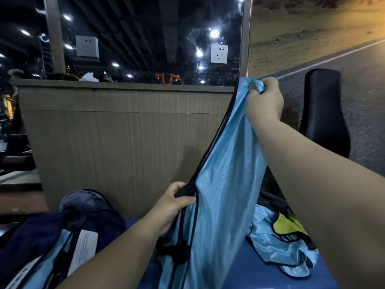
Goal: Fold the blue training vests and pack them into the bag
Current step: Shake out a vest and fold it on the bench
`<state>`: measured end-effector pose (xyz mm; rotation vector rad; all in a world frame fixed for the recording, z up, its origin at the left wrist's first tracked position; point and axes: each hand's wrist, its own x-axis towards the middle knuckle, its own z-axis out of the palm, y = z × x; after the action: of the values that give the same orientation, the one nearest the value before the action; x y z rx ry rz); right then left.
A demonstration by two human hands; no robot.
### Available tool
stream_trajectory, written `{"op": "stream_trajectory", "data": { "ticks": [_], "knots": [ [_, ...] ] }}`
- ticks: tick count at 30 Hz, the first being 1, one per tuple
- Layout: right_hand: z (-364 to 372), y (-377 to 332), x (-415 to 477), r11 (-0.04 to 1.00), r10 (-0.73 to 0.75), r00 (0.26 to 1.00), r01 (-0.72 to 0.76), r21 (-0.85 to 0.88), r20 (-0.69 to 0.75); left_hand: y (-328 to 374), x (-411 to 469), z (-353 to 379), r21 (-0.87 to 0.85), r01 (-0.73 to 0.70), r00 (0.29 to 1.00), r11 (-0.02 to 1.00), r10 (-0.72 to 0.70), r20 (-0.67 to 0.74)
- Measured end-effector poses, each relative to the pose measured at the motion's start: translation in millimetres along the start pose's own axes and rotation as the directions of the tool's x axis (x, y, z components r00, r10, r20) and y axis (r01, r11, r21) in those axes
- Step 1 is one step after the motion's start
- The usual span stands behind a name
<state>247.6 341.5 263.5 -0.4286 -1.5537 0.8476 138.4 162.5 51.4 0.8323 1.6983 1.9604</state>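
- Vest (pixel 225 184), light blue with black trim, held up in mid-air from 6 to 1 o'clock.
- Top bunched in the curled fingers of the right hand (pixel 264 99); black edge pinched by the left hand (pixel 175 203).
- Heap of vests (pixel 277 243), blue and yellow, at 4 o'clock on the blue table (pixel 260 278); brown panel (pixel 125 132) close behind.
- Dark bag (pixel 41 236) open at 8 o'clock, with blue cloth (pixel 50 261) and a white label (pixel 85 249) at its mouth.
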Motion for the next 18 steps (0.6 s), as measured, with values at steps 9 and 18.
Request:
{"op": "stream_trajectory", "data": {
  "ticks": [9,18],
  "knots": [
    [20,-14,-21,0.985,-0.093,0.988,0.109,-0.134,0.123,-48,-16,42,-0.021,0.237,0.963,0.971,-0.232,0.140],
    [20,3,-25,0.988,-0.034,0.984,0.060,-0.145,0.178,-48,-6,43,0.415,0.229,0.973,0.881,-0.225,-0.060]
  ]
}}
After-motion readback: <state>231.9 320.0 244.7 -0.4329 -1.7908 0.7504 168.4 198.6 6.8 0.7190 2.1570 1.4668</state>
